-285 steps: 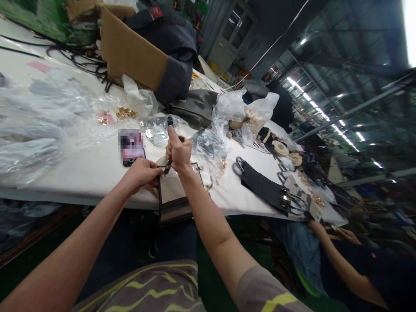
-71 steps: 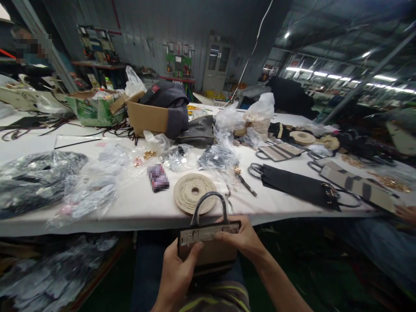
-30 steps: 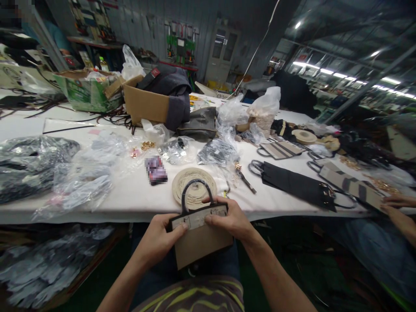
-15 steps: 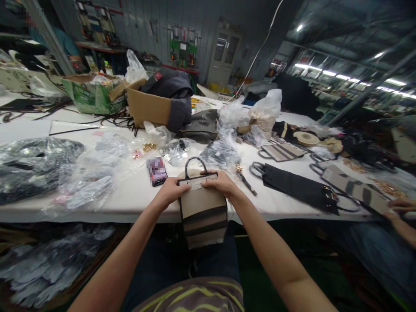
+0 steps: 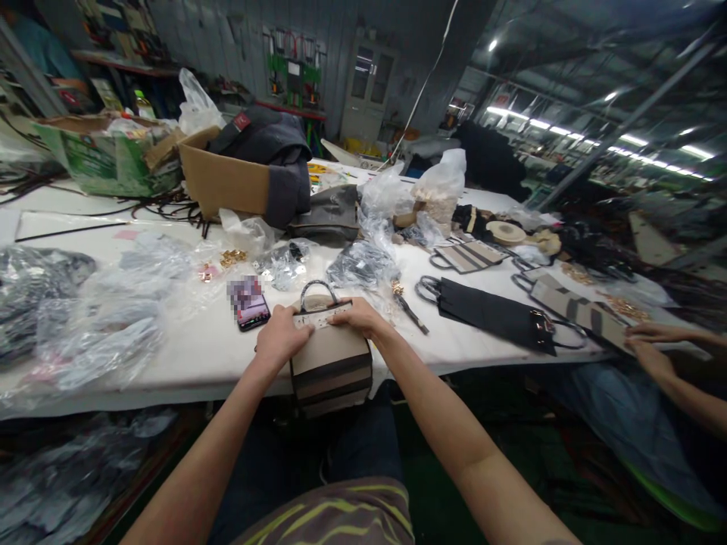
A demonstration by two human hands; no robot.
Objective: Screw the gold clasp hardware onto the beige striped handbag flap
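Observation:
A beige bag panel with dark stripes [image 5: 332, 356] hangs over the table's front edge, its dark looped handle pointing away from me. My left hand [image 5: 284, 333] grips the panel's upper left corner, thumb on top. At the upper right edge, my right hand [image 5: 357, 316] pinches it the same way. Between the thumbs runs a pale strip with small marks, too small to make out. Behind the handle lies a round cream-coloured thing, partly hidden. A phone [image 5: 248, 303] rests on the table just left of my left hand.
On the white table [image 5: 210, 363] are plastic-wrapped goods [image 5: 113, 318], a cardboard box [image 5: 227, 182] with dark cloth, gold metal parts [image 5: 233, 258], black bag pieces [image 5: 494, 314] and another striped panel [image 5: 585, 310]. Another person's hands [image 5: 653, 348] touch that panel at the right.
The view has turned, so most of the table's contents appear further left. The panel's lower part sits somewhat higher and looks more foreshortened. Both my hands still grip its top edge.

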